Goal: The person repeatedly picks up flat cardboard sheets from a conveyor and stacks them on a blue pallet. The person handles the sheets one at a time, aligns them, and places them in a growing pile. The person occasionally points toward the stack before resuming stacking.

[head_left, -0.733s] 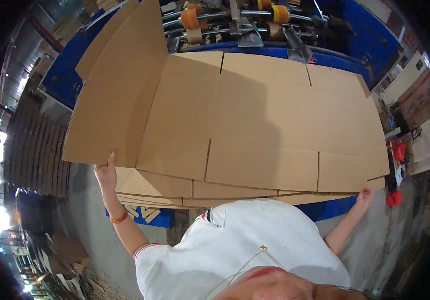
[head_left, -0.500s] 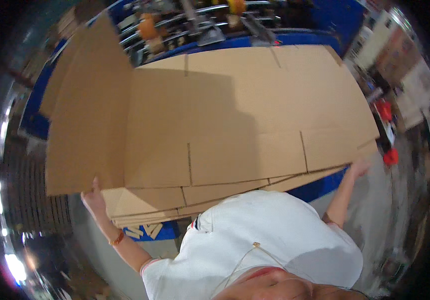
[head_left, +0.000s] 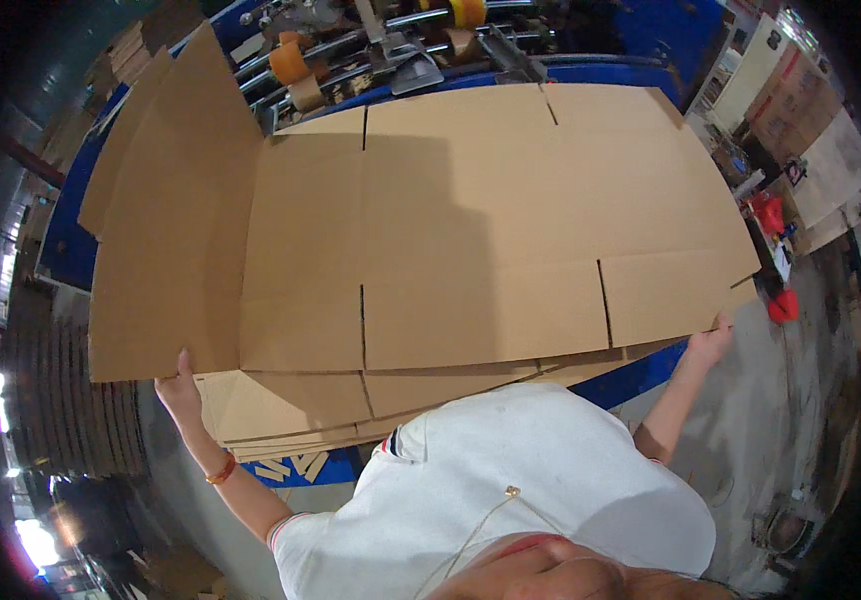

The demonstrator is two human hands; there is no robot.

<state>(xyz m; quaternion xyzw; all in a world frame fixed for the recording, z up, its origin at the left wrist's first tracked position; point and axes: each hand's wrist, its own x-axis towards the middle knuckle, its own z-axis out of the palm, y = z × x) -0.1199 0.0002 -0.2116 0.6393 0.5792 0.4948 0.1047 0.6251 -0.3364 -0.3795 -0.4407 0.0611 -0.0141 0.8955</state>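
Sheet (head_left: 430, 230), brown cardboard, lies broad and nearly flat in front of the person, on top of a pile (head_left: 430, 393) of similar sheets whose near edges show beneath it, slightly askew. Its left panel is bent up along a crease and leans at an angle; the rest spreads out to the right. Dark slots cut in from the far and near edges, plus a short one by the near right corner. A shadow covers part of the middle. Left hand (head_left: 180, 398): at the near edge of the raised panel, thumb over the upper face, other fingers mostly hidden under it; fingers clamped on the sheet. Right hand (head_left: 710, 345): at the near right corner, thumb over the edge, remaining fingers below and largely out of sight; also clamped on the sheet. Bracelet (head_left: 222, 470), orange, sits on the left wrist. Shirt (head_left: 540, 470), white, is close to the pile. Beyond the far edge: machine (head_left: 630, 45), blue, with metal shafts and an orange roller (head_left: 290, 63). Far left, a tall stack (head_left: 70, 390) of flat layers, dim. To the right, a red object (head_left: 782, 306), kind unclear.
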